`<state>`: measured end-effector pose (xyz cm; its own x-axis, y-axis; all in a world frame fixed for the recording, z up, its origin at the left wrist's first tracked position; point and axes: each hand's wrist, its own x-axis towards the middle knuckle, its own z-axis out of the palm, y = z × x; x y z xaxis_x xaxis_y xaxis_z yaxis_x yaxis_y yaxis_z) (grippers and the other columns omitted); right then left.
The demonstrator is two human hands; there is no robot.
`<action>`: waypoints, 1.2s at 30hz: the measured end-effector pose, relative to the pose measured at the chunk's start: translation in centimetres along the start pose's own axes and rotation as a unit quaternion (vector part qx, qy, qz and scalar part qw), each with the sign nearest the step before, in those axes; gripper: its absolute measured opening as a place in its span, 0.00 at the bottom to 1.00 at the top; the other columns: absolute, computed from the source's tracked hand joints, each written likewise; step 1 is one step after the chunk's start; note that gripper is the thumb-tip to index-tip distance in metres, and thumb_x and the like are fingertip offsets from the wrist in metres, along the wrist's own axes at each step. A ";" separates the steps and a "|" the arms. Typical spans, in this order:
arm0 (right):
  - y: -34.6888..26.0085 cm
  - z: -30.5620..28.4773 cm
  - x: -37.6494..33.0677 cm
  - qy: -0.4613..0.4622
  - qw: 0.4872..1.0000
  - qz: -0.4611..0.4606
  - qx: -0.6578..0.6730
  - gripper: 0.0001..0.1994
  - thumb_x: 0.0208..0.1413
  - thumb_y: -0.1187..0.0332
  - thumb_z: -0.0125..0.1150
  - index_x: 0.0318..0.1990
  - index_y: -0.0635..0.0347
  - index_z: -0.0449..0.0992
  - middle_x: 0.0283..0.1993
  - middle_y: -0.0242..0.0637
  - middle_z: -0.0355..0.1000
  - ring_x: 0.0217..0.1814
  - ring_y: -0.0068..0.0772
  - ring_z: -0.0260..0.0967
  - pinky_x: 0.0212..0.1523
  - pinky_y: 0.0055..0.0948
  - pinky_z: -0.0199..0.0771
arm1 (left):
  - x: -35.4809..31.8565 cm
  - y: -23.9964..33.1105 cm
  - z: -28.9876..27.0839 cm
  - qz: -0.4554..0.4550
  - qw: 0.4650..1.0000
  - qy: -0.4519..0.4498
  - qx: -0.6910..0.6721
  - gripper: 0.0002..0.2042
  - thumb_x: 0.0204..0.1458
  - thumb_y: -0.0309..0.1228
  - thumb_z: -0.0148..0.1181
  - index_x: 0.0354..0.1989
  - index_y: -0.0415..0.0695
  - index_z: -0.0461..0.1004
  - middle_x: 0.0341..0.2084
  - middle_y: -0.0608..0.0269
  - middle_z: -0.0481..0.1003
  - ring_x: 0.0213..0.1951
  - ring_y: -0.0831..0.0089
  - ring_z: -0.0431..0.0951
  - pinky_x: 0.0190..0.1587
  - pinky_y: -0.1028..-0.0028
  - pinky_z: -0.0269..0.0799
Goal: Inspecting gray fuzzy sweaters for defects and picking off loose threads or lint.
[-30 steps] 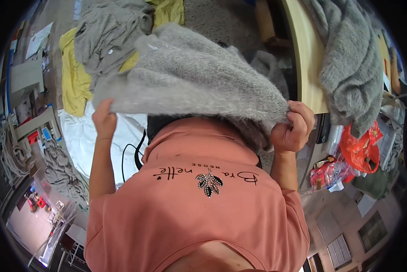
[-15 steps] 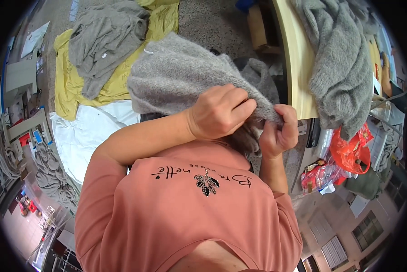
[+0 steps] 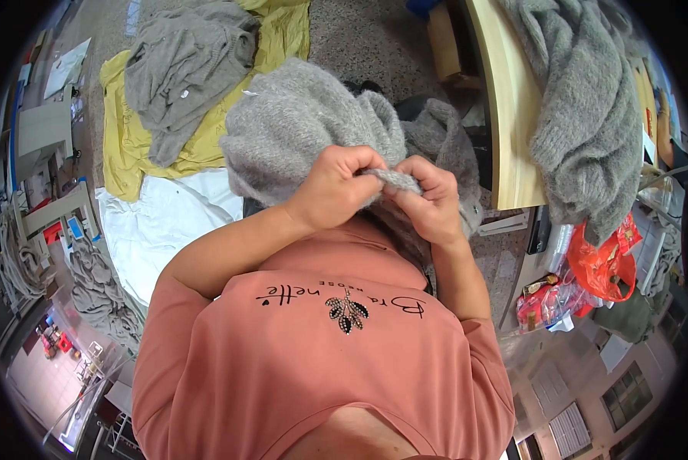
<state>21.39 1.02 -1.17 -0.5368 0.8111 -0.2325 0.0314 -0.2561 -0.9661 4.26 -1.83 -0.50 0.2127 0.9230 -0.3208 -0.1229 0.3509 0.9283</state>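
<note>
A fuzzy grey knit garment lies bunched up in front of my body, and a further part of it hangs down to the right. My left hand pinches one of its edges between thumb and fingers. Close beside it, my right hand grips the same edge, so a short rolled strip of knit shows between the two hands. A small white thread or tag sits at the garment's far left. What lies under the fingertips is hidden.
Another grey knit piece rests on a yellow cloth at far left, with white sheeting nearer. To the right, a pale wooden tabletop carries more grey knitwear. Below it hangs a red plastic bag. A cardboard box stands beyond.
My right hand has moved left, close to my left hand, which shifted slightly left. The knit stretched between them is now gathered into a short rolled edge, and the garment is more bunched.
</note>
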 end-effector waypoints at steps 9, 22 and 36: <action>1.2 -0.6 1.0 -0.017 0.968 0.122 0.221 0.05 0.43 0.76 0.54 0.29 0.67 0.73 0.25 0.30 0.70 0.26 0.14 0.63 0.28 0.14 0.61 | -0.2 -0.9 -1.0 -0.037 0.984 0.000 -0.174 0.04 0.49 0.23 0.53 0.24 0.38 0.73 0.19 0.74 0.69 0.23 0.88 0.63 0.25 0.85 0.59; 1.3 -1.0 0.6 -0.073 0.960 0.110 0.246 0.06 0.45 0.73 0.56 0.30 0.67 0.73 0.27 0.33 0.71 0.28 0.17 0.64 0.32 0.17 0.63 | -1.1 0.3 -0.6 -0.030 0.991 -0.004 -0.132 0.03 0.47 0.22 0.54 0.29 0.36 0.73 0.22 0.72 0.71 0.26 0.88 0.65 0.29 0.84 0.60; 0.0 1.6 0.7 -0.055 0.995 0.076 -0.046 0.02 0.41 0.77 0.56 0.25 0.67 0.70 0.24 0.32 0.66 0.29 0.19 0.62 0.28 0.22 0.60 | -1.0 0.0 -0.2 -0.039 0.978 0.053 -0.198 0.03 0.44 0.20 0.54 0.28 0.37 0.73 0.23 0.66 0.73 0.27 0.83 0.69 0.30 0.83 0.63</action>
<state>19.64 0.77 -1.14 -0.6083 0.7029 -0.3687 0.1941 -0.3187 -0.9278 3.83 -2.74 -0.19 0.1365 0.8952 -0.4243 -0.4808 0.4343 0.7617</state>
